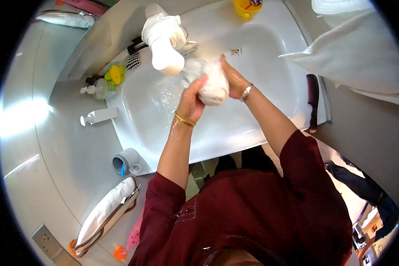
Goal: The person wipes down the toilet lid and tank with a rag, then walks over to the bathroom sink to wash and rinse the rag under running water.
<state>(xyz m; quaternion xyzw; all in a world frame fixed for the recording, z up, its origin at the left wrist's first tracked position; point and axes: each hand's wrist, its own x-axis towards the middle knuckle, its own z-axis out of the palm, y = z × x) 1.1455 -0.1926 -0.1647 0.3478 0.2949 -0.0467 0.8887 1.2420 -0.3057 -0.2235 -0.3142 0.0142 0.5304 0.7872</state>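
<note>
A bunched white cloth [213,91] is between my two hands, over the white sink [164,133] and just below the white tap [166,55]. My left hand [192,99], with a gold bangle at the wrist, is closed on the cloth's near left side. On its right side my right hand [235,80], wearing a silver watch, presses against it. Motion blurs the cloth's far edge. Wet streaks shine on my left forearm and in the basin. More white fabric [164,29] is wrapped round the tap's upper part.
Along the left stand a pump bottle [103,89], a white dispenser [99,116] and a grey mug [125,161]. A yellow cup [248,9] sits at the far rim. At right are a dark comb [312,102] and a hanging white towel [359,48].
</note>
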